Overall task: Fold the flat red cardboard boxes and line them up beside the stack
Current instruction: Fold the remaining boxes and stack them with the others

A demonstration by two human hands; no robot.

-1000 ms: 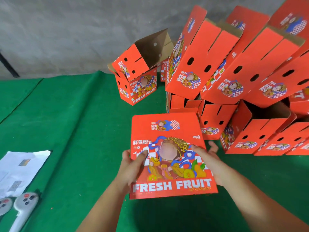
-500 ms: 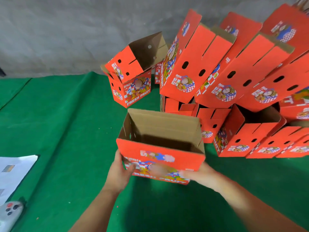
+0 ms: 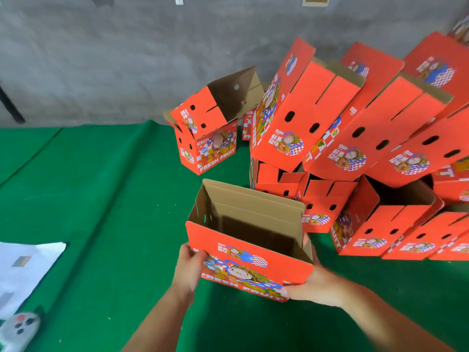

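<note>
Red cardboard box with a brown inside, opened into shape with its top open, is held above the green felt floor at about 6 o'clock of the view — its printed front with the words "FRESH FRUIT" faces the person. The left hand grips the left lower corner of this box, fingers curled around the edge, and the right hand holds the right side, with the thumb on the front and the fingers behind the side wall. At about 2 o'clock a pile of folded red boxes leans against the grey concrete wall, some tilted over others. One separate folded red box with open flaps stands at about 12 o'clock, just left of the pile. At 9 o'clock white paper sheets lie on the floor — near them, at 8 o'clock, a grey controller with dark buttons.
</note>
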